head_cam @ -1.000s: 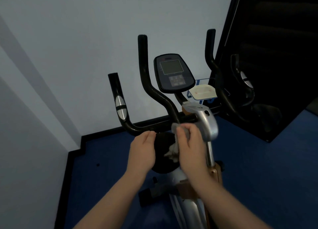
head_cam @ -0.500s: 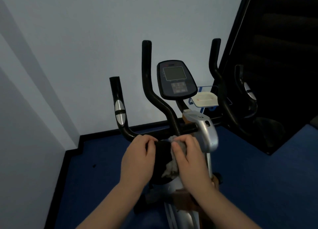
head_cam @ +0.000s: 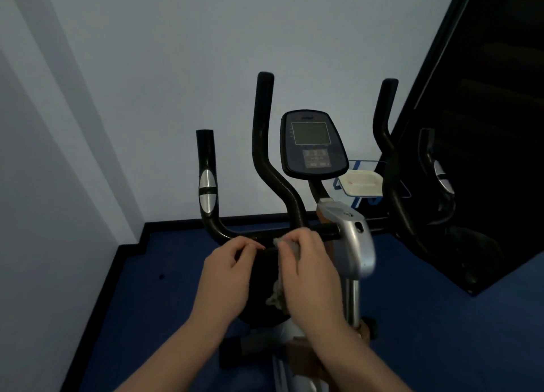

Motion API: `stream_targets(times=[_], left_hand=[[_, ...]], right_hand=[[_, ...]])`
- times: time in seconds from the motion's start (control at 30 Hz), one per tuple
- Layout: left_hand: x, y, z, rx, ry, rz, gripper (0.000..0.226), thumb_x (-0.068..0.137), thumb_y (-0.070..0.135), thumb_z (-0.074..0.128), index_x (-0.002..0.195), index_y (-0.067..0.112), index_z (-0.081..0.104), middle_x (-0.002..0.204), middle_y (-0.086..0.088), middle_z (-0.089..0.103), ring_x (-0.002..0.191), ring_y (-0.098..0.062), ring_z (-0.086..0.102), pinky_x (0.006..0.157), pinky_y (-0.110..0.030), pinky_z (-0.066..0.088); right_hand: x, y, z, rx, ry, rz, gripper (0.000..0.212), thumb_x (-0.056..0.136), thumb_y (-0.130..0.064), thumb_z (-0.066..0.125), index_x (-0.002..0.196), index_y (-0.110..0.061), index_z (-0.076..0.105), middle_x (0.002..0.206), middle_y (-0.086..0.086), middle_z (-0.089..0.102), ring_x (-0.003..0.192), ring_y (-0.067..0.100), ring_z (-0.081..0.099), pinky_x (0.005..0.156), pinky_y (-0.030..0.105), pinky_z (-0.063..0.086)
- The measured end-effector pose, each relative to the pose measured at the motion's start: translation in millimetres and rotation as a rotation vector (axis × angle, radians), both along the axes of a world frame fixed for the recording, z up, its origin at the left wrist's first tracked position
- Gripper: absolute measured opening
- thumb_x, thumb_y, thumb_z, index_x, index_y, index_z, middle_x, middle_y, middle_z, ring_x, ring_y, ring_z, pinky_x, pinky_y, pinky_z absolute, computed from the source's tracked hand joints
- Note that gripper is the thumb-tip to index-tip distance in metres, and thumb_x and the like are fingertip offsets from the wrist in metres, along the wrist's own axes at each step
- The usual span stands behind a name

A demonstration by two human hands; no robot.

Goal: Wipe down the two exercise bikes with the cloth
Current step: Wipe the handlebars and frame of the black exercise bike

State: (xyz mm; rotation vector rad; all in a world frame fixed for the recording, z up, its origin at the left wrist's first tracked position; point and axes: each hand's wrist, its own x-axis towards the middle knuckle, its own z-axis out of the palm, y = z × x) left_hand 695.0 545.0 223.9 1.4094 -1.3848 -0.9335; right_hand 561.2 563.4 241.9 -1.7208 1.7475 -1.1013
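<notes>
right hand (head_cam: 312,276) grip: closed on cloth (head_cam: 278,293) | left hand (head_cam: 228,276) grip: pinching seat (head_cam: 263,274) | bike handlebar (head_cam: 259,234)

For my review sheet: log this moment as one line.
stage: wiping bike seat | right hand: holds cloth | left hand: on seat | console: untouched

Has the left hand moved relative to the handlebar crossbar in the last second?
Yes. The left hand has crept up toward the handlebar crossbar, its fingertips now nearly touching it, closer to the right hand holding the cloth.
</notes>
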Motion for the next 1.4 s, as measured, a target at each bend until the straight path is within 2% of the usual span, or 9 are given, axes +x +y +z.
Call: stream_targets(times=[0.1,0.27,0.43,0.57,0.77,0.97,1.13,1.27,1.4], left_hand=[[-0.3,0.8,-2.6,0.007,0.102,-0.007,0.032,0.096,0.019,0.053,0.076,0.034,0.072,0.080,0.009,0.071,0.081,-0.006,0.065,0.069,-0.024,0.045],[-0.1,5.1,-1.2,-0.003,0.273,-0.036,0.033,0.098,0.014,0.050,0.082,0.026,0.076,0.085,0.003,0.074,0.084,-0.010,0.068,0.070,-0.018,0.050],[3.6,24.5,-10.4,0.004,0.356,-0.096,0.029,0.099,0.030,0.046,0.104,0.035,0.074,0.103,0.006,0.074,0.097,-0.009,0.069,0.075,-0.015,0.052],[11.3,23.6,-13.3,0.031,0.346,-0.154,0.028,0.101,0.028,0.047,0.114,0.031,0.072,0.109,0.008,0.073,0.104,-0.008,0.067,0.081,-0.016,0.052],[16.0,21.2,-11.9,0.025,0.329,-0.211,0.038,0.091,0.035,0.045,0.118,0.024,0.069,0.109,0.009,0.073,0.106,-0.006,0.066,0.083,-0.014,0.050],[20.0,16.7,-13.8,0.029,0.330,-0.267,0.030,0.102,0.018,0.044,0.120,0.019,0.067,0.110,0.006,0.073,0.105,-0.008,0.067,0.082,-0.014,0.050],[16.6,16.5,-18.0,0.008,0.313,-0.229,0.034,0.093,0.033,0.043,0.114,0.026,0.069,0.107,0.011,0.073,0.104,-0.004,0.065,0.081,-0.011,0.048],[19.9,12.6,-17.7,-0.016,0.282,-0.294,0.035,0.094,0.031,0.040,0.115,0.023,0.067,0.108,0.011,0.071,0.105,-0.004,0.064,0.083,-0.012,0.048],[19.5,14.1,-19.2,0.000,0.292,-0.327,0.033,0.095,0.034,0.038,0.114,0.027,0.064,0.105,0.018,0.069,0.102,0.002,0.062,0.078,-0.007,0.046]], right_hand=[[-7.5,30.7,-11.0,-0.010,-0.037,0.026,0.007,0.096,-0.048,0.038,0.102,-0.047,0.039,0.107,-0.021,0.047,0.090,-0.005,0.055,0.069,0.023,0.049],[-12.6,-8.9,11.2,0.140,0.186,0.114,0.012,0.100,-0.042,0.040,0.093,-0.035,0.045,0.097,-0.014,0.053,0.078,0.000,0.053,0.064,0.027,0.044],[-10.0,23.2,-0.6,0.034,0.122,0.071,0.004,0.096,-0.048,0.036,0.096,-0.044,0.037,0.099,-0.016,0.049,0.080,-0.001,0.056,0.069,0.030,0.051],[-9.1,-7.0,9.7,0.097,0.286,0.106,0.012,0.101,-0.041,0.037,0.093,-0.033,0.043,0.094,-0.012,0.052,0.076,0.004,0.055,0.068,0.034,0.050],[3.8,28.2,-11.5,0.060,-0.124,-0.111,0.006,0.094,-0.049,0.039,0.096,-0.046,0.043,0.097,-0.016,0.054,0.085,-0.009,0.054,0.061,0.015,0.043],[1.9,-2.0,-3.2,0.026,-0.101,-0.109,0.010,0.098,-0.041,0.045,0.091,-0.036,0.049,0.088,-0.011,0.059,0.078,0.000,0.058,0.068,0.030,0.051],[42.4,46.5,-48.4,-0.167,-0.486,-0.391,0.010,0.096,-0.046,0.040,0.105,-0.045,0.046,0.094,-0.020,0.057,0.087,0.002,0.059,0.068,0.013,0.044],[47.0,41.2,-54.6,-0.221,-0.461,-0.471,0.005,0.097,-0.038,0.039,0.101,-0.038,0.042,0.094,-0.030,0.053,0.084,-0.007,0.056,0.067,0.005,0.041],[76.6,43.7,-59.3,-0.269,-0.612,-0.669,0.006,0.101,-0.033,0.039,0.103,-0.032,0.045,0.094,-0.013,0.054,0.085,-0.010,0.054,0.068,0.003,0.041]])
